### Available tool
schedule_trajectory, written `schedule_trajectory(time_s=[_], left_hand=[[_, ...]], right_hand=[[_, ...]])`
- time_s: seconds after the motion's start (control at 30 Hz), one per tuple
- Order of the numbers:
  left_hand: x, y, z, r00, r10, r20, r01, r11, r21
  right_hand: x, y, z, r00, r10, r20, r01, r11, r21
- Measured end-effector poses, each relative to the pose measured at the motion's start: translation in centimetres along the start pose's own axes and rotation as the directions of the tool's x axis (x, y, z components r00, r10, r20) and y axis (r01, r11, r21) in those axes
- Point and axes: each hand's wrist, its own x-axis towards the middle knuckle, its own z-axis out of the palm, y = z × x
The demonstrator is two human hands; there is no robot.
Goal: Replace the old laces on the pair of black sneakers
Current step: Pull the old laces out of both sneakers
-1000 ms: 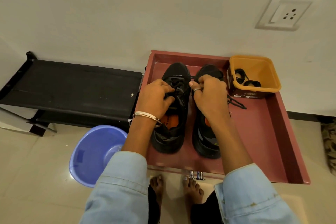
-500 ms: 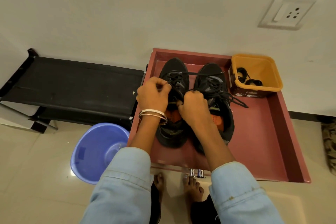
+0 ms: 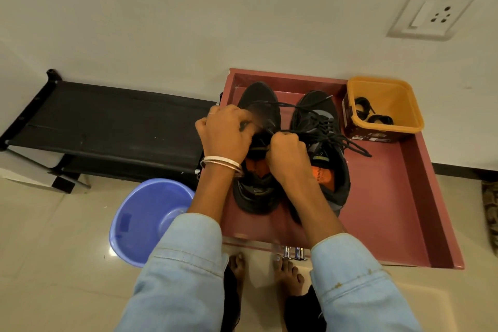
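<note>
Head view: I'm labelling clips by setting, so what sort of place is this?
Probably a home interior: tiled floor, wall socket, a black shoe rack and a plastic bucket.

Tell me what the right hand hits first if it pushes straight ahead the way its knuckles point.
Probably the left sneaker's laced tongue, just beyond the right hand; depth is uncertain.

The two sneakers (image 3: 260,148) are black with black laces (image 3: 323,132) and orange insoles (image 3: 322,174), and they sit in a dusty-red tray (image 3: 390,197). An orange-yellow tub (image 3: 388,127) with a dark brown printed side holds more black laces, and a periwinkle-blue basin (image 3: 140,221) stands on the glossy beige floor (image 3: 54,237). The sleeves (image 3: 186,272) are pale blue denim, the bangles (image 3: 221,162) white, the rack (image 3: 107,121) black and the wall (image 3: 188,8) off-white.
</note>
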Motion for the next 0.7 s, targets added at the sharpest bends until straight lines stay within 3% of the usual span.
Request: schedule_trajectory(time_s=[0.07, 0.1, 0.17, 0.2, 0.23, 0.27, 0.33, 0.37, 0.43, 0.53, 0.63, 0.7], left_hand=[[0.1, -0.2, -0.1, 0.963, -0.265, -0.053, 0.224, 0.893, -0.389], [0.0, 0.0, -0.2, 0.907, -0.421, -0.025, 0.332, 0.749, -0.573], [0.1, 0.1, -0.4, 0.774, -0.627, 0.086, 0.452, 0.453, -0.768], [0.2, 0.2, -0.5, 0.756, -0.647, 0.102, 0.458, 0.412, -0.788], [0.2, 0.2, -0.7, 0.792, -0.606, 0.069, 0.43, 0.475, -0.768], [0.3, 0.2, -0.9, 0.864, -0.504, 0.013, 0.372, 0.62, -0.691], [0.2, 0.1, -1.2, 0.981, -0.194, -0.028, 0.167, 0.901, -0.4], [0.1, 0.1, -1.3, 0.998, -0.061, 0.01, 0.062, 0.97, -0.234], [-0.1, 0.2, -1.4, 0.986, 0.081, 0.145, -0.086, 0.996, 0.034], [0.0, 0.2, -0.8, 0.958, 0.111, 0.266, -0.181, 0.95, 0.254], [0.2, 0.7, -0.5, 0.977, 0.101, 0.186, -0.154, 0.942, 0.299], [0.0, 0.8, -0.5, 0.994, 0.078, 0.072, -0.094, 0.966, 0.241]], right_hand=[[0.0, 0.0, -0.2, 1.0, 0.003, 0.001, -0.003, 1.0, -0.009], [-0.1, 0.0, -0.3, 1.0, 0.002, 0.002, -0.002, 1.0, -0.014], [-0.2, -0.3, -0.5, 1.0, -0.015, 0.0, 0.015, 0.999, -0.033], [-0.2, -0.4, -0.5, 1.0, -0.027, -0.003, 0.027, 0.999, -0.043], [-0.2, -0.4, -0.5, 0.999, -0.034, -0.005, 0.034, 0.998, -0.052], [-0.1, -0.4, -0.4, 0.999, -0.032, -0.006, 0.031, 0.998, -0.059], [0.0, -0.3, -0.3, 1.0, -0.008, -0.002, 0.008, 0.998, -0.062], [0.2, -0.2, -0.3, 1.0, 0.005, 0.001, -0.005, 0.998, -0.055], [0.3, 0.0, -0.3, 1.0, 0.021, 0.009, -0.021, 0.999, -0.038], [0.3, 0.2, -0.3, 1.0, 0.019, 0.01, -0.018, 0.999, -0.031], [0.3, 0.2, -0.4, 1.0, 0.023, 0.011, -0.023, 0.999, -0.031], [0.2, 0.1, -0.5, 0.999, 0.035, 0.014, -0.035, 0.999, -0.021]])
